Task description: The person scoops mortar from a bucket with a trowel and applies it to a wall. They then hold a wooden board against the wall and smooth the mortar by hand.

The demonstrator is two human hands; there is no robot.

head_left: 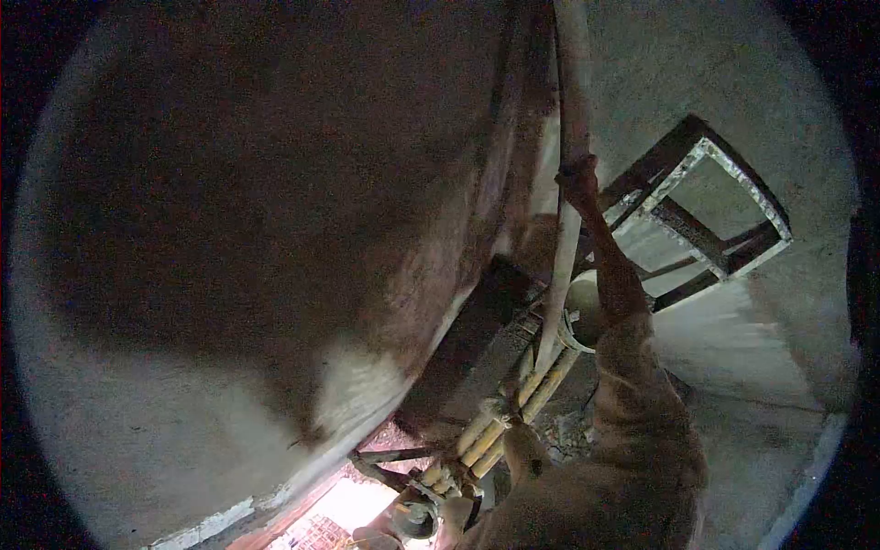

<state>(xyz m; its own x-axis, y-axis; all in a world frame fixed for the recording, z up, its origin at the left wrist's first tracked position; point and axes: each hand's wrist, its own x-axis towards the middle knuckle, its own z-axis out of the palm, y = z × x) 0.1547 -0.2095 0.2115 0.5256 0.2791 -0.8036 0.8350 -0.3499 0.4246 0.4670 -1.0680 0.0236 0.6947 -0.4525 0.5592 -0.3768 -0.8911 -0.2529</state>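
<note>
A long pale straight bar [561, 247], bent by the lens, runs down along the wall from the top of the view. My right hand [577, 181] is wrapped around its upper part with the arm stretched out. Lower down, my left hand [500, 410] is closed near the bar's lower end, beside several yellow poles [490, 440]. Dim light blurs its fingers, but it appears to grip the bar. A round whitish bucket [582, 307] stands just behind my right forearm.
On the right is a metal frame stand [720, 215] with splashed white edges. The grey wall [275, 229] fills the left, in heavy shadow. Rubble [570, 433] lies near my arm. Bright light enters through an opening [344, 509] at the bottom, beside a dark rounded object [414, 520].
</note>
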